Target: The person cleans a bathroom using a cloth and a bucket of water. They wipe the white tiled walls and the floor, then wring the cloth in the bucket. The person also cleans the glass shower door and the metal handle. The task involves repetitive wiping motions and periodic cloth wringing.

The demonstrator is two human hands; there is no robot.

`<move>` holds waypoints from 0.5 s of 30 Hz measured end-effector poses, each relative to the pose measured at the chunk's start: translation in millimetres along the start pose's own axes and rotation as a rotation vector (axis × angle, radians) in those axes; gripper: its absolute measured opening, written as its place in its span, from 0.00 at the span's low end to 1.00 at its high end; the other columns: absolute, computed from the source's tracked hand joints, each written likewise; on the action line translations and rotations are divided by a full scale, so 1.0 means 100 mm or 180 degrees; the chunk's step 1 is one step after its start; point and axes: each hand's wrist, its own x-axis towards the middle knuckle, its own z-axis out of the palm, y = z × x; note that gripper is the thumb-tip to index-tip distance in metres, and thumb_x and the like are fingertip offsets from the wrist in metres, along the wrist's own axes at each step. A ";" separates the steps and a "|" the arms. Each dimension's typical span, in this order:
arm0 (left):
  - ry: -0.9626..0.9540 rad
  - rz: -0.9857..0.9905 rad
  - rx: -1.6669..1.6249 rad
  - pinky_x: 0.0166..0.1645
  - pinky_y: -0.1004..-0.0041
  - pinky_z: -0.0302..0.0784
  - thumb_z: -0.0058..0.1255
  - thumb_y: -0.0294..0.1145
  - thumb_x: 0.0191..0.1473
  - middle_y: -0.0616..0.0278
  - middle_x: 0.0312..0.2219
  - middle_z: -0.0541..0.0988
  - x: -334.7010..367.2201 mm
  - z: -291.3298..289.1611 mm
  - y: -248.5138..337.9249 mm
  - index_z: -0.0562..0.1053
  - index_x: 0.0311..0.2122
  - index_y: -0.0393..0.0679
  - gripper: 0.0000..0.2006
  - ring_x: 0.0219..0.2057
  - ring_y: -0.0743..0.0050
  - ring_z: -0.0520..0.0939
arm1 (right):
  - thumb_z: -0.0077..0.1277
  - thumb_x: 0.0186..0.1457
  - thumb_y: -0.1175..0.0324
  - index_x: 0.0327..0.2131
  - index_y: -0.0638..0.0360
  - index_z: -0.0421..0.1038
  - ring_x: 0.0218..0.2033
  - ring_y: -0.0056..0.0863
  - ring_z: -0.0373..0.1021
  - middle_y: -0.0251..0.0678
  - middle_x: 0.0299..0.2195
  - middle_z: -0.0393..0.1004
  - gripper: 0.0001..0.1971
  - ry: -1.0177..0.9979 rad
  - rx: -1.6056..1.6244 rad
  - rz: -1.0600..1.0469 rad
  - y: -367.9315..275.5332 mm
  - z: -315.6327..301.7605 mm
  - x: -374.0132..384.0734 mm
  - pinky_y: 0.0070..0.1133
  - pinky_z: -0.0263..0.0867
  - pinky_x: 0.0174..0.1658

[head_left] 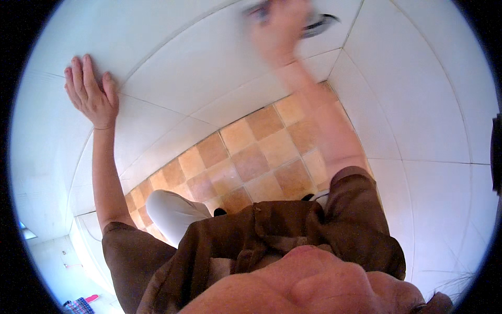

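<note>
My left hand (91, 97) lies flat against the white tiled wall (178, 68), fingers stretched out, holding nothing. Higher up and to the right, my right hand (280, 34) is at the same wall, smeared by motion. Its fingers seem wrapped round a dark object (320, 25) with a black curved edge showing on the right and a blurred grey part on the left. The hand hides the middle of this object, so its exact kind does not show.
A second white tiled wall (418, 115) meets the first in a corner at the right. Below lies a floor of orange and brown checked tiles (251, 162). At the lower left, a blue patterned cloth (79, 306) sits beside a pink thing (92, 298).
</note>
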 end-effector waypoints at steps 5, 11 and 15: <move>-0.0317 -0.0482 -0.0523 0.68 0.55 0.46 0.46 0.39 0.59 0.53 0.63 0.61 -0.21 -0.09 0.33 0.60 0.63 0.44 0.28 0.66 0.54 0.56 | 0.47 0.45 0.73 0.27 0.53 0.72 0.40 0.36 0.67 0.33 0.34 0.72 0.04 -0.1401 0.1169 -0.1397 -0.85 0.19 -0.54 0.29 0.69 0.42; -0.0745 -0.1103 -0.0254 0.67 0.54 0.46 0.46 0.34 0.58 0.51 0.63 0.59 -0.86 -0.52 0.29 0.58 0.64 0.40 0.29 0.66 0.53 0.56 | 0.51 0.44 0.73 0.47 0.66 0.66 0.49 0.50 0.62 0.51 0.45 0.67 0.22 -0.0609 -0.0498 -0.0155 0.93 -0.12 0.27 0.36 0.58 0.55; -0.0671 -0.1778 -0.0395 0.67 0.53 0.47 0.47 0.30 0.57 0.46 0.63 0.58 -1.19 -0.68 0.21 0.56 0.64 0.37 0.30 0.66 0.49 0.55 | 0.46 0.51 0.75 0.53 0.73 0.62 0.58 0.53 0.58 0.58 0.55 0.63 0.24 0.0113 -0.0839 0.1022 1.11 -0.32 0.86 0.36 0.52 0.62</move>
